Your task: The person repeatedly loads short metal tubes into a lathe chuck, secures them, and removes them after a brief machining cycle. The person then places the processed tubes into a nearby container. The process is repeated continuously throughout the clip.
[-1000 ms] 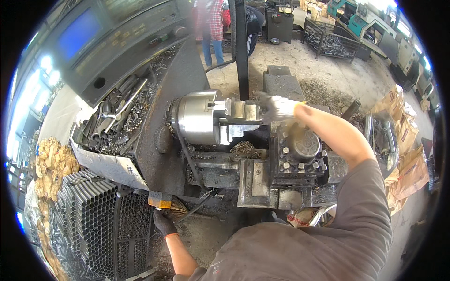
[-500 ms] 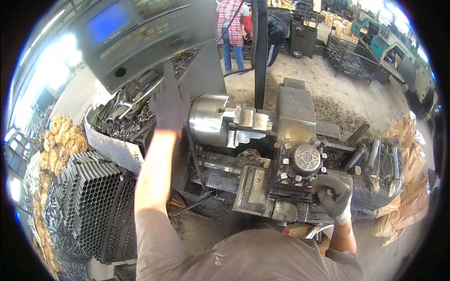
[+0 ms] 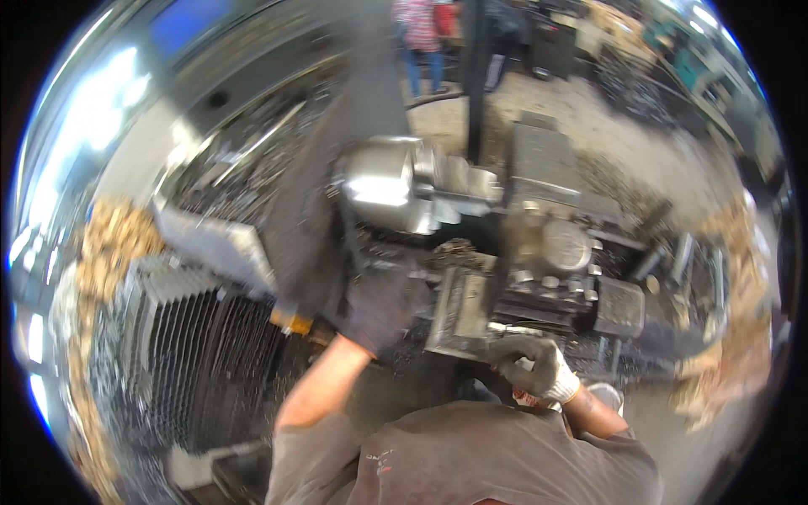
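Observation:
My left hand (image 3: 387,310), in a dark glove, is low in front of a metal lathe chuck (image 3: 379,187), left of the carriage plate (image 3: 461,310). Motion blur hides its fingers and anything in them. My right hand (image 3: 539,369), in a grey glove with a pale cuff, is closed with curled fingers just below the carriage's near edge. What it holds, if anything, I cannot make out. A short shiny rod (image 3: 515,330) lies just above that hand. Beyond it stands the tool turret (image 3: 566,246) with several bolts around its round cap.
A tray (image 3: 215,244) of metal pieces lies left of the chuck. Stacked metal tubes (image 3: 181,353) stand at lower left. Metal bars (image 3: 683,257) lie right of the turret. A dark upright post (image 3: 476,93) rises behind the lathe; a person in a checked top (image 3: 418,25) stands beyond.
My left hand has come down and nearer from left of the chuck. My right hand has moved left and slightly down from beside the turret. The view has shifted and blurred.

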Tool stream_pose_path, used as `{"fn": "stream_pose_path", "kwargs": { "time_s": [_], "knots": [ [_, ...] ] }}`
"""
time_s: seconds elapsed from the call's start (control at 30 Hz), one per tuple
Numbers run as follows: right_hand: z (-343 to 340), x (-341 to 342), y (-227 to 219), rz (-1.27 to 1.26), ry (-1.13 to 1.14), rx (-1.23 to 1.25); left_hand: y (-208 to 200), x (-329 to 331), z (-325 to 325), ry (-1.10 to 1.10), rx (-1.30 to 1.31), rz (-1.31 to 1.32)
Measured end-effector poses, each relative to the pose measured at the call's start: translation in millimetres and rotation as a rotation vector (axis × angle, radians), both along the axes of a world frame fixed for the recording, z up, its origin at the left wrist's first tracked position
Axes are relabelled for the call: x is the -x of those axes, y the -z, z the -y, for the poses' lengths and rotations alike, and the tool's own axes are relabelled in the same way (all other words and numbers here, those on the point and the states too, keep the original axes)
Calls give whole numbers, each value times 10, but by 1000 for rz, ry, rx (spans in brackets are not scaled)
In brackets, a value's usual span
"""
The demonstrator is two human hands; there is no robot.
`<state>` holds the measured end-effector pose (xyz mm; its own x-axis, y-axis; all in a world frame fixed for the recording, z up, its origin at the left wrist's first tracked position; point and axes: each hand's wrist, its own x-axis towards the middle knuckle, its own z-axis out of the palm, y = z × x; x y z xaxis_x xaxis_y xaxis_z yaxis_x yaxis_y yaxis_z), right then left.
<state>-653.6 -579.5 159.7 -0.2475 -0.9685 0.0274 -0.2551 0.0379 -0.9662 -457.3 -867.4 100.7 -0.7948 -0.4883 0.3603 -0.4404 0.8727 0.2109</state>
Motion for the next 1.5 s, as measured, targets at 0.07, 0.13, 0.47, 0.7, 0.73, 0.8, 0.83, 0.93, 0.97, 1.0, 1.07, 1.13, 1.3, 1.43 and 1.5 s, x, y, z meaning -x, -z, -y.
{"fn": "stream_pose_path", "kwargs": {
  "time_s": [0.07, 0.13, 0.47, 0.7, 0.73, 0.8, 0.83, 0.93, 0.97, 1.0, 1.07, 1.13, 1.3, 1.43, 1.5],
  "knots": [
    [286, -355, 117, 66, -177, -84, 937, -916, -564, -95, -179, 179],
    [599, -829, 352, 97, -359, -145, 1773, -2046, -1144, -420, -573, 242],
    [1785, -4066, 1705, -456, -1164, -78, 2692, -6942, -5795, -2171, -1519, 162],
    [2552, -5807, 1600, -614, -1395, 134, 3127, -6211, -6778, -2441, -1363, -13],
    [2705, -6068, 1556, -477, -1390, 107, 3238, -6033, -6678, -2437, -1396, -115],
    [3083, -6631, 1422, -4, -1319, -222, 3442, -5623, -6323, -2361, -1467, -275],
    [3333, -6924, 1333, 377, -1272, -464, 3493, -5465, -6114, -2309, -1491, -336],
    [4282, -7999, 1080, 1009, -1099, -526, 3470, -5291, -5383, -2201, -1512, -491],
    [4644, -8369, 1011, 962, -1012, -522, 3390, -5342, -5129, -2191, -1498, -528],
    [4961, -8697, 987, 997, -937, -500, 3280, -5437, -4879, -2183, -1477, -567],
    [5489, -9275, 1033, 1140, -821, -461, 2990, -5696, -4381, -2193, -1416, -652],
    [5858, -9717, 1148, 1232, -617, -495, 2643, -5978, -3916, -2207, -1351, -765],
    [6283, -10259, 1400, 1402, -503, -563, 1997, -6437, -3122, -2268, -1092, -939],
    [6480, -10502, 1425, 1793, -493, -524, 2003, -6572, -2947, -2198, -1247, -974],
    [6605, -10609, 1392, 1961, -544, -679, 2118, -6545, -3012, -2184, -1378, -805]
  ]
}}
